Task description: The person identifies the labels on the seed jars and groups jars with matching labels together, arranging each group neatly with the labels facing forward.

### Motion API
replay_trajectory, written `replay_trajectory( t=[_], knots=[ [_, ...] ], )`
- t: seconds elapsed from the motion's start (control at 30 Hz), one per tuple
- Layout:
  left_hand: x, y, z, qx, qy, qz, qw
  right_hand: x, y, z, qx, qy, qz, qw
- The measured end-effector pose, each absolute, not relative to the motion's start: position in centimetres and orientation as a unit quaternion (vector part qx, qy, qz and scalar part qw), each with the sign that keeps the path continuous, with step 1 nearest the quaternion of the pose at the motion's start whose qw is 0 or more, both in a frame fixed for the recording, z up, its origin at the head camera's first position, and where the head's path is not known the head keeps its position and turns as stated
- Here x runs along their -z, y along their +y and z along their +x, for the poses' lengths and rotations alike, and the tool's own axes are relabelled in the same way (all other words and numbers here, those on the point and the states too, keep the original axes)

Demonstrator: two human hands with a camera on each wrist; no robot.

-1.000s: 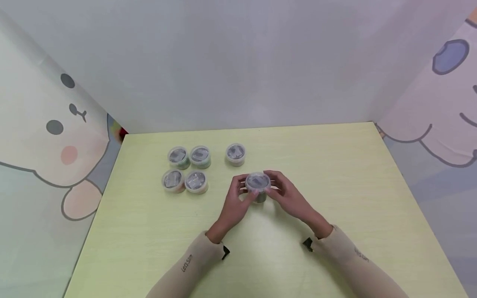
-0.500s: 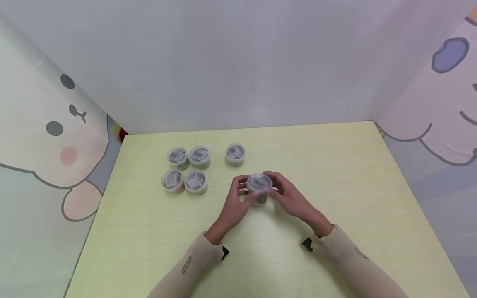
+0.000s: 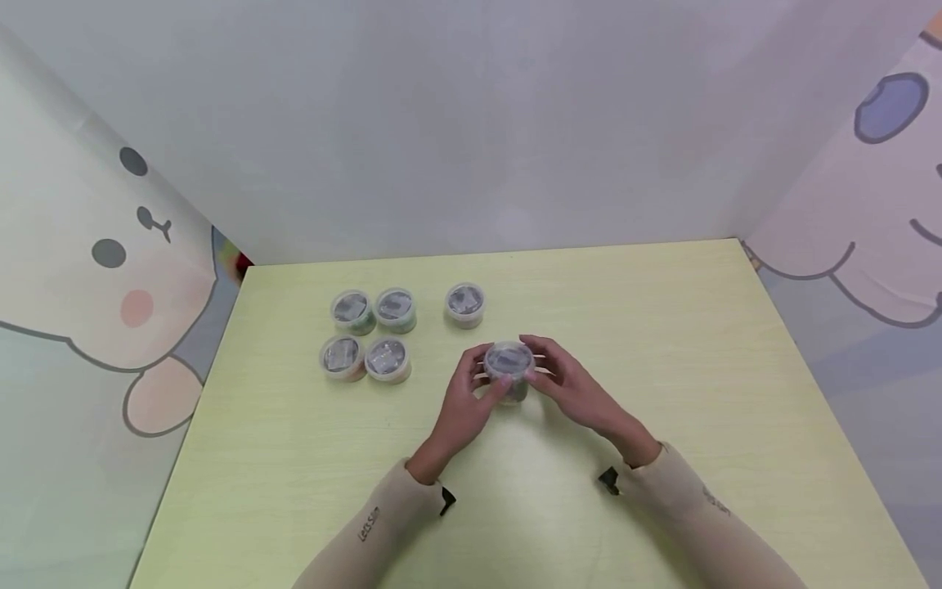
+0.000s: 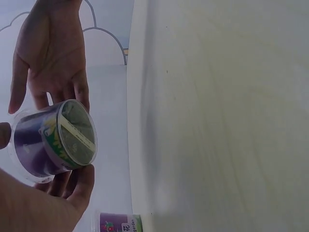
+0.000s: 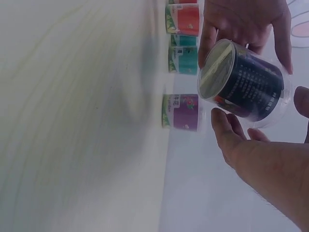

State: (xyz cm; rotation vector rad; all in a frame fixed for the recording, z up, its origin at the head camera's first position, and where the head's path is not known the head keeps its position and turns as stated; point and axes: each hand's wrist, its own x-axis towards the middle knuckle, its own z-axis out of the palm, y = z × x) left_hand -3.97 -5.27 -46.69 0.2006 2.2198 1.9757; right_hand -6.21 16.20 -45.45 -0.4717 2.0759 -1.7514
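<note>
A clear plastic lidded cup (image 3: 509, 360) with a dark printed label is held upright a little above the table. My left hand (image 3: 466, 402) grips its left side, thumb in front and fingers behind. On the other side my right hand (image 3: 577, 393) holds it between thumb and fingertips. In the left wrist view the label of the cup (image 4: 53, 140) looks purple with green and yellow print. The right wrist view shows white lettering on the cup's dark side (image 5: 253, 84). Something grey and a pale strip show through its base.
Several similar lidded cups stand behind and to the left, including a near-left cup (image 3: 342, 357) and its neighbour (image 3: 388, 360). A single purple-labelled cup (image 3: 465, 305) stands apart behind my hands. The pale yellow table (image 3: 662, 327) meets a curtain (image 3: 478, 123) at the back.
The held cup has shifted very slightly, right and then back left, and the part of its label facing me looks different. Both hands stay almost in place; the other cups have not moved.
</note>
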Motion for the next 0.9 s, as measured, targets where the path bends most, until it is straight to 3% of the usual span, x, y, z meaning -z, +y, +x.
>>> replay_trajectory(
  t=[0.3, 0.9],
  knots=[
    [46.3, -4.8, -3.6, -0.666, 0.743, 0.041, 0.049, 45.4, 15.2, -6.0, 0.638, 0.739, -0.142, 0.165],
    [46.2, -5.8, -3.8, -0.654, 0.744, 0.073, 0.115, 45.5, 16.3, -6.1, 0.622, 0.735, -0.175, 0.204]
  ],
)
